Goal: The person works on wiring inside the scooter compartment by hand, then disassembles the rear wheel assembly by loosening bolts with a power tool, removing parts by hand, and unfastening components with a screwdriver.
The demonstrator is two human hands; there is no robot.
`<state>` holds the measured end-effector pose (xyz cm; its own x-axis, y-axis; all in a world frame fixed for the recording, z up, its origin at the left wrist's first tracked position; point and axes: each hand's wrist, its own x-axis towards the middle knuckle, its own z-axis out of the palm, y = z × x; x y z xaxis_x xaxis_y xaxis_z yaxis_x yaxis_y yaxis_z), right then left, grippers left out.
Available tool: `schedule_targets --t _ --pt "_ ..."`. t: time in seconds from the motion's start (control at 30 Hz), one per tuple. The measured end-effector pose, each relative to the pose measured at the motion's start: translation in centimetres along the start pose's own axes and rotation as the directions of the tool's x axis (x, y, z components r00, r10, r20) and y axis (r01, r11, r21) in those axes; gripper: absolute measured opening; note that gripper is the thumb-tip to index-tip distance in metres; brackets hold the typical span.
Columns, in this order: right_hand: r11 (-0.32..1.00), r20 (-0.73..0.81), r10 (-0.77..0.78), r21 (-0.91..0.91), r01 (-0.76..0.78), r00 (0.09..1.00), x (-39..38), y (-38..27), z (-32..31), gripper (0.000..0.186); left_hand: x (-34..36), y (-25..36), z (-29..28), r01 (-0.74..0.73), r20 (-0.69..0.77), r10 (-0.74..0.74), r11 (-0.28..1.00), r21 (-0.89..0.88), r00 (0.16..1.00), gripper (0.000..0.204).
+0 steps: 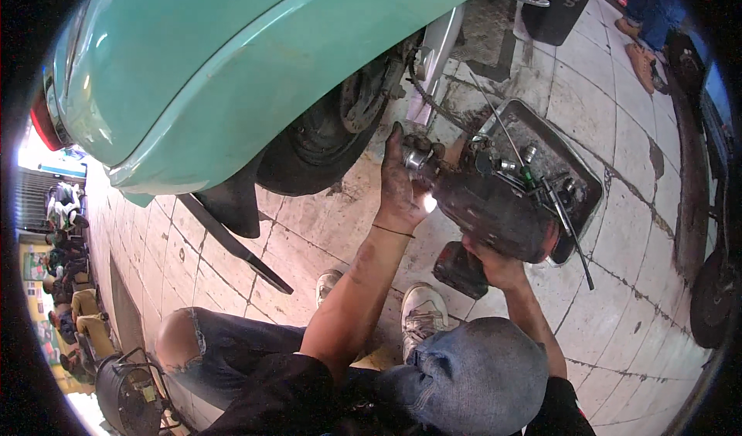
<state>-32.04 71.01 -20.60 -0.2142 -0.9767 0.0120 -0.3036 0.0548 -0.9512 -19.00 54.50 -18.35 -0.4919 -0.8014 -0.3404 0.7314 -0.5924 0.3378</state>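
My right hand is closed around the handle of a dark, greasy cordless impact wrench. Its battery hangs toward me and its small lamp is lit. At the wrench's nose sits a shiny metal socket, against a greasy metal part. My left hand, blackened with grease, is closed about that part, thumb pointing up; some of its fingers are hidden. Just beyond is the dark wheel of a mint-green scooter.
Under and beyond the wrench lies a grey metal tray holding sockets and long tools; a rod sticks out over its edge. A black mudguard strip juts from the scooter. Farther off are a black bin and another person's shoes.
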Motion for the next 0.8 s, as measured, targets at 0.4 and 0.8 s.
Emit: schedule_targets --t 0.4,0.8 --pt "0.987 -0.095 0.039 -0.149 -0.053 0.995 0.3 4.0 4.0 0.022 -0.1 0.2 1.7 0.065 0.009 -0.064 0.982 -0.176 0.998 0.025" --pt "0.988 -0.105 -0.099 -0.13 0.085 0.989 1.8 5.4 7.4 0.013 1.4 0.7 1.3 0.115 -0.075 -0.127 0.983 -0.144 0.989 0.022"
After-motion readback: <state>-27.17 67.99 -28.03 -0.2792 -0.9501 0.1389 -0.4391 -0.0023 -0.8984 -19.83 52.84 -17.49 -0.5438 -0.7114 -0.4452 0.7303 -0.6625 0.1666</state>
